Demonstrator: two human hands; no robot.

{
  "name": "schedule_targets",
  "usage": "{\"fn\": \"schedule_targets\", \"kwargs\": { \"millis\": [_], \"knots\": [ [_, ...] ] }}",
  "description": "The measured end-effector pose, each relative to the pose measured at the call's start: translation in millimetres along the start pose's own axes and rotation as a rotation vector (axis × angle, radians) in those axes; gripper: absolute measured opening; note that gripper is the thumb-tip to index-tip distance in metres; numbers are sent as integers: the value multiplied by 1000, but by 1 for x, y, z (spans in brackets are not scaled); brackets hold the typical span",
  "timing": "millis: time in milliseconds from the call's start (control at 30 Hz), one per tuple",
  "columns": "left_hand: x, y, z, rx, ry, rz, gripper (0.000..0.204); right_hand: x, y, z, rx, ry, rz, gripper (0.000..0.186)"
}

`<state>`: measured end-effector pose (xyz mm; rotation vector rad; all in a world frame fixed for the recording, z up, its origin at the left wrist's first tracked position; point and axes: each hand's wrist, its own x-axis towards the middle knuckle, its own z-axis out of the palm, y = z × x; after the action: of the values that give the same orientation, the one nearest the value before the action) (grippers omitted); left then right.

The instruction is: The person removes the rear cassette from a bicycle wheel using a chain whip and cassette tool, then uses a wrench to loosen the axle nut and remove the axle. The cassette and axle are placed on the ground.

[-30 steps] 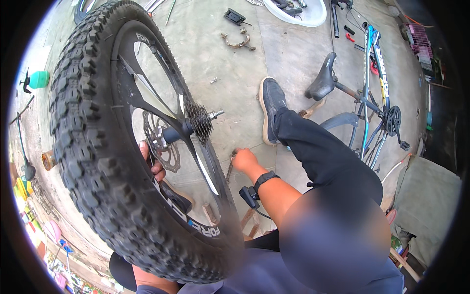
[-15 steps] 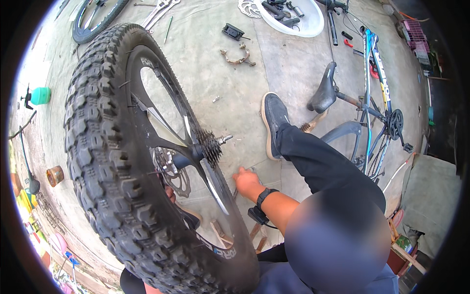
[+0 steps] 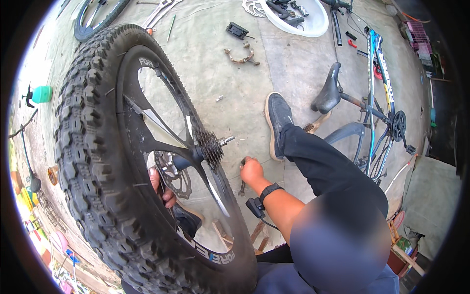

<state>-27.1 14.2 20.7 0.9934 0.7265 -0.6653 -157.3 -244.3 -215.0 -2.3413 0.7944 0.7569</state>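
Observation:
A large bicycle wheel (image 3: 90, 142) with a knobby black tyre stands upright on the left, its rear cogs (image 3: 210, 149) and axle facing right. Through the gap between its spokes I see a few bent fingers of my left hand (image 3: 169, 197), beside the brake disc (image 3: 181, 185). The rim and tyre hide the rest of that hand, so whether it holds anything does not show. To the right of the wheel, low over the floor, my right hand (image 3: 252, 170) is closed around a slim metal wrench (image 3: 242, 188), whose lower end pokes out below the fingers.
At right lies a blue bicycle frame (image 3: 370, 83) with a black saddle (image 3: 329, 90). A white tub of parts (image 3: 320, 30) stands at the top. A rusty clamp-like ring (image 3: 242, 61) and a black pedal (image 3: 238, 30) lie on the floor. My shoe (image 3: 279, 117) is beside my right hand.
My right hand has shifted slightly right and up with the wrench, which shows more clearly. My left hand's fingers have come further into view beside the disc. The wheel has turned slightly.

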Motion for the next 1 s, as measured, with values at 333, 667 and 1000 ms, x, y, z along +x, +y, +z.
{"fn": "schedule_targets", "kwargs": {
  "millis": [333,667,1000],
  "knots": [
    [-3,-2,12,-6,146,57,24,11,4,-8,-72,-79,-17,23],
    [1,-5,-1,-30,45,41,23,7,-11,-21,3,-84,98,40],
    [2,-7,8,75,166,88,30,28,-89,-158,-591,-426,-326,24]
  ]
}}
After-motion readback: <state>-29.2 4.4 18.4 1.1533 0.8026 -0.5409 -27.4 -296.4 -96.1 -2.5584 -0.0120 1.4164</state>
